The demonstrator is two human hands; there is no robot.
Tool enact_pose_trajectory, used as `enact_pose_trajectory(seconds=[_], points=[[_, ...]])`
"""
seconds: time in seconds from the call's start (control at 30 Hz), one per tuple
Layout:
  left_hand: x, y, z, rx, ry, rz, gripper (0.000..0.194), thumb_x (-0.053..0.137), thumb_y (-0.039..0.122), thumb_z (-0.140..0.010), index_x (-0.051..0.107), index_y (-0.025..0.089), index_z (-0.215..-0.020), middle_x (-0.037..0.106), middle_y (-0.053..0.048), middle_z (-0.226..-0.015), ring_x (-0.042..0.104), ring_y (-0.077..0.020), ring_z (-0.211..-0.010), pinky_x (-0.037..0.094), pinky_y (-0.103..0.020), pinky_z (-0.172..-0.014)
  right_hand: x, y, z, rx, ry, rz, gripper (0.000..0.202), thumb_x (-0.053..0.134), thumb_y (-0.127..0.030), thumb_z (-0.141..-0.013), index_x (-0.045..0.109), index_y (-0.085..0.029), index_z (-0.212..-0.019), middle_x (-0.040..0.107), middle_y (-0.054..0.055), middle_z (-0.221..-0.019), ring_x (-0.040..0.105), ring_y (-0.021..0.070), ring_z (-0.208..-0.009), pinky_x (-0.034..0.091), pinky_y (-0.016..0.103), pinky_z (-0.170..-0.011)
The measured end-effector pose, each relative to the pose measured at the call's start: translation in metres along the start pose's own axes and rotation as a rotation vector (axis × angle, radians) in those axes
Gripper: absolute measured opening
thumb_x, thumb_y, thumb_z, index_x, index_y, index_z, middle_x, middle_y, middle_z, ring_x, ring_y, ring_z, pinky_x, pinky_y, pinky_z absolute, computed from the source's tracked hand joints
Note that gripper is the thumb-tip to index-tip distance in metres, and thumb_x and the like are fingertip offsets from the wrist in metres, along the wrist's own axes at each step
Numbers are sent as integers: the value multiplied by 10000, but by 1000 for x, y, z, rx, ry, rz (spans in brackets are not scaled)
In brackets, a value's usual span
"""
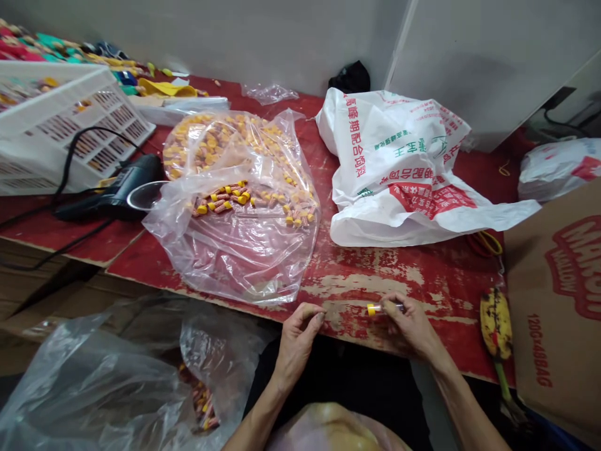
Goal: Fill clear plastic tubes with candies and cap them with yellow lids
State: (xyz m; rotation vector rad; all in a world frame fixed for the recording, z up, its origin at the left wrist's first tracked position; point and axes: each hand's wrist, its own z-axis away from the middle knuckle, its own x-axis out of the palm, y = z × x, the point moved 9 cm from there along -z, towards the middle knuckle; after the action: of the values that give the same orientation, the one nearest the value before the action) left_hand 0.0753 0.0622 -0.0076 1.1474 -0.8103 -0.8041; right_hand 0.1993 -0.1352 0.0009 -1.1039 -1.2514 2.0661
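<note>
My right hand pinches a small clear tube with a yellow cap just above the table's front edge. The tube lies nearly level, its cap pointing left. To its left, my left hand has thumb and forefinger brought together; whatever is between them, if anything, is too small to make out. Beyond my left hand spreads a clear plastic bag on the table. Inside it are many small pinkish tubes with yellow caps, most heaped toward the back.
A white printed sack sits behind my hands, and a cardboard box stands at right beside a spotted banana. On the left are a black heat gun and a white basket. Another plastic bag hangs below the edge.
</note>
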Motion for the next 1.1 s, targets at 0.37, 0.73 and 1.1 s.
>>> enact_pose_trajectory(seconds=[0.37,0.73,1.1], points=[[34,4,5,-16,-140,102,158,657,295,-779,697,185,-884,585,-28,-857,610,-154,-704,494,-262,-655,39,-26,18,-32,-176,-438,274,656,-414,-789,534,-229,-950,546,1,-884,535,146,-800,456,231,-682],[34,-3,7,-57,-117,258,176,733,248,-699,681,183,-854,599,-22,-829,594,-170,-774,507,-292,-733,60,-40,24,-98,-227,-93,283,499,-435,-888,594,-216,-1039,610,20,-878,579,146,-711,473,249,-629],[23,-11,6,-101,-45,121,156,654,312,-766,663,178,-844,589,-2,-752,611,-153,-675,489,-264,-672,22,-38,4,-329,84,1111,164,449,-246,-866,582,-223,-773,651,70,-767,584,182,-591,339,278,-529]])
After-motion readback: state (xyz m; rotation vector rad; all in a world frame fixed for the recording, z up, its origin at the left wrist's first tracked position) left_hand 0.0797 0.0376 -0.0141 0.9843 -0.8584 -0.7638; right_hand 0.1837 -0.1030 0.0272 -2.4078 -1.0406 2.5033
